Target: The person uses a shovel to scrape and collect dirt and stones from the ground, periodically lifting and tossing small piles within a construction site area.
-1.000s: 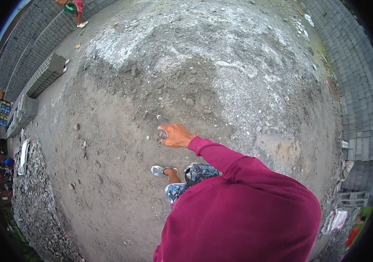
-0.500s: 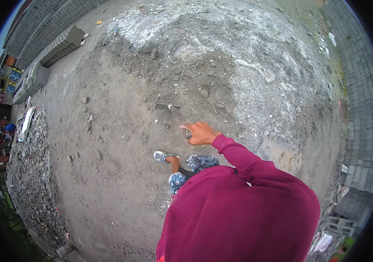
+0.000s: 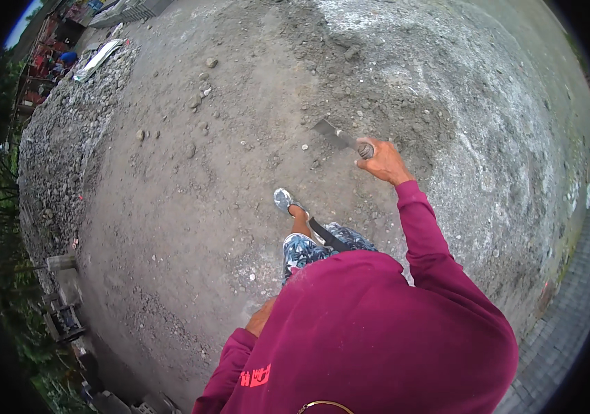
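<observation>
My right hand [image 3: 383, 161] is closed round the butt of a flat-bladed tool [image 3: 342, 136]. Its grey metal blade points up and left over the dirt, and the shaft looks foreshortened, so whether it is a shovel or a hoe I cannot tell. My left hand [image 3: 260, 317] rests low beside my body. The maroon sweatshirt hides its fingers. Loose soil [image 3: 405, 117] with small stones lies around and beyond the blade. Below the blade is my foot in a grey shoe [image 3: 283, 200].
A gravel bank [image 3: 60, 165] runs along the left, with a white sack [image 3: 98, 60] at its far end. Stones [image 3: 195, 101] are scattered on the bare dirt. Pale, whitish gravel [image 3: 502, 138] spreads to the right. Grey blocks [image 3: 129, 10] stand at the far left.
My view has turned to the right, and the ground has swung round in it. The tool in my right hand shows further right and higher. My left hand has come into view.
</observation>
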Demonstrator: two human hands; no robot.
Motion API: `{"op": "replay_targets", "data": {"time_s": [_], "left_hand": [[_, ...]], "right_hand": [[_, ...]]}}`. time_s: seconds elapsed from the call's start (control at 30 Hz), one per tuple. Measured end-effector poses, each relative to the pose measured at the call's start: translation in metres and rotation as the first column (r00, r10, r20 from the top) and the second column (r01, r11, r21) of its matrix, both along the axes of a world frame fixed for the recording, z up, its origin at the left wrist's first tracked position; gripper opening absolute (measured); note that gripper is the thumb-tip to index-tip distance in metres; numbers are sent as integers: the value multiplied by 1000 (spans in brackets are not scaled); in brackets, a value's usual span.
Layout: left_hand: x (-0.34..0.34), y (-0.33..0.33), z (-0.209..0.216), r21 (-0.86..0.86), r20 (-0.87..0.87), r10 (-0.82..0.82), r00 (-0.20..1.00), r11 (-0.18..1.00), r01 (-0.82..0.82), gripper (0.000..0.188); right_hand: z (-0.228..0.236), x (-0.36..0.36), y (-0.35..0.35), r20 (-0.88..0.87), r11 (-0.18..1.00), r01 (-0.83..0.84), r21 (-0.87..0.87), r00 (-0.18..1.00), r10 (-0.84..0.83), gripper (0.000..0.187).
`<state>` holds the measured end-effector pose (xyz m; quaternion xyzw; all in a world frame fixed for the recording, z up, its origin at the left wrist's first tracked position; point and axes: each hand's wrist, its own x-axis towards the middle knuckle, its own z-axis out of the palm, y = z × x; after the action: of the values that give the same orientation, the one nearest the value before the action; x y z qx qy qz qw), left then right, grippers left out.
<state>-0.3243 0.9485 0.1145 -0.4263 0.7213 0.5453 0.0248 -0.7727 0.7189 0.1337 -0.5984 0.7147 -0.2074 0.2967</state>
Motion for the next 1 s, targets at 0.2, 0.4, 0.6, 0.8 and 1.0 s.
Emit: {"op": "replay_targets", "data": {"time_s": [0.2,0.4,0.6,0.8,1.0], "left_hand": [[-4,1,7,-42,-41,30,999,999,-31,65],[-7,6,9,-69,-75,54,996,996,-59,66],[-5,16,3,-71,-92,24,995,997,-31,71],[-6,9,15,-38,-18,-50,999,998,49,88],[-5,15,-4,-39,-37,-60,998,998,58,97]], "right_hand": [[8,16,-16,53,999,-47,-15,997,48,55],[7,23,-28,81,995,-99,25,992,97,55],[14,17,-45,50,993,-88,-83,994,93,50],[14,2,-68,19,995,-66,-81,998,68,47],[21,2,-79,33,992,-80,-98,996,83,41]]}}
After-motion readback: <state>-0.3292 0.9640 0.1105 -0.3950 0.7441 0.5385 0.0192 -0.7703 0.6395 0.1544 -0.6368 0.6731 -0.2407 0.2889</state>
